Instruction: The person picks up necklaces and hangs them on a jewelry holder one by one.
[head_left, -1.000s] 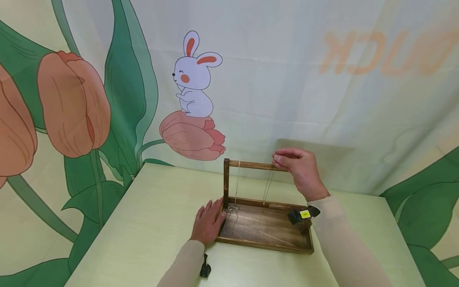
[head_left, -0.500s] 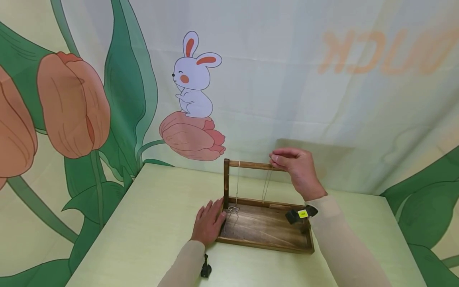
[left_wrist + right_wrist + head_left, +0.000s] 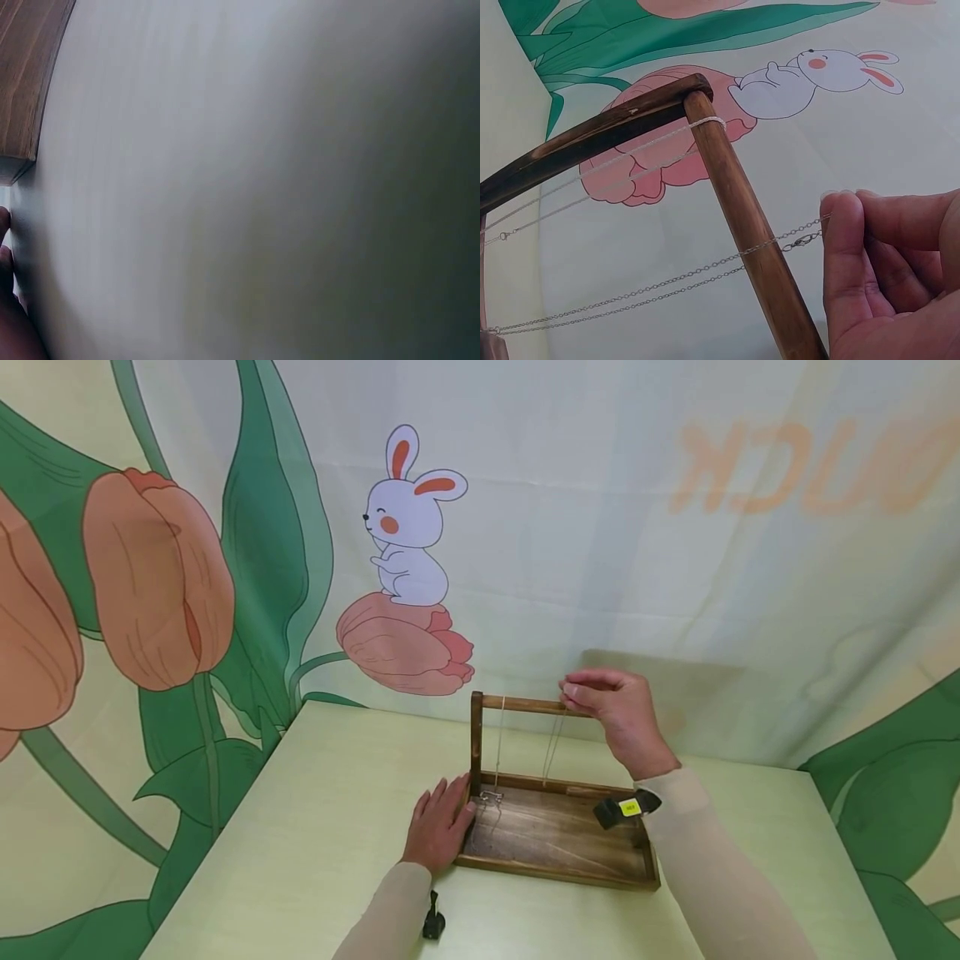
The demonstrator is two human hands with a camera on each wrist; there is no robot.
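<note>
A brown wooden jewellery stand [image 3: 558, 831], with a shallow tray and a top bar [image 3: 521, 703], stands on the table. My right hand [image 3: 626, 714] is at the bar, its thumb and fingertips pinching a thin silver chain necklace [image 3: 652, 283] close to its clasp [image 3: 802, 241]. That chain loops over the bar and hangs down behind. Another silver necklace [image 3: 500, 739] hangs nearer the left post, its lower end reaching the tray. My left hand [image 3: 437, 828] rests with extended fingers against the tray's left end; only a sliver of fingers shows in the left wrist view.
The pale green table [image 3: 315, 827] extends around the stand. Close behind it hangs a cloth backdrop [image 3: 600, 568] printed with tulips and a rabbit. Black cameras are strapped to both wrists.
My right hand has slid slightly left along the bar, carrying the top of the pinched necklace with it. The left hand stays in place against the tray.
</note>
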